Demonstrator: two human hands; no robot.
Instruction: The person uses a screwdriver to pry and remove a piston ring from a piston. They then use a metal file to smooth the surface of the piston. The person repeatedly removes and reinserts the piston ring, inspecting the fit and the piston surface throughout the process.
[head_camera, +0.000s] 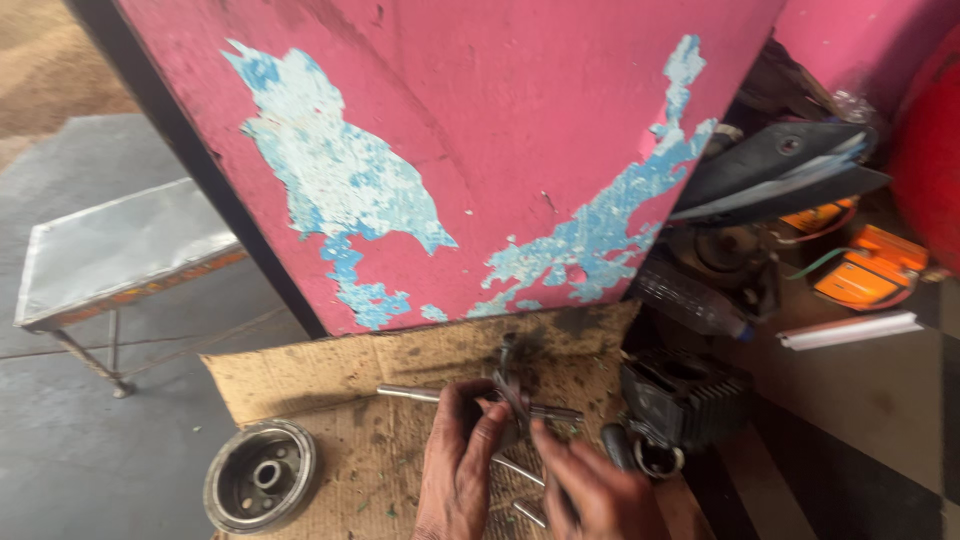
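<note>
Two hands, L hand (462, 470) & R hand (590, 490), both closed round greasy metal shaft part (512, 395) on cardboard (330, 375)

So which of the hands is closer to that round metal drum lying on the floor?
Left. The left hand is on the cardboard just right of the round metal drum; the right hand is farther right, beyond the left hand.

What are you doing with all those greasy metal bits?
A person kneels over a sheet of cardboard in front of a pink wall with peeling blue patches. The left hand and the right hand both grip a small dark metal part with a shaft through it. A round metal drum lies to the left, a black finned engine cylinder to the right.
</note>
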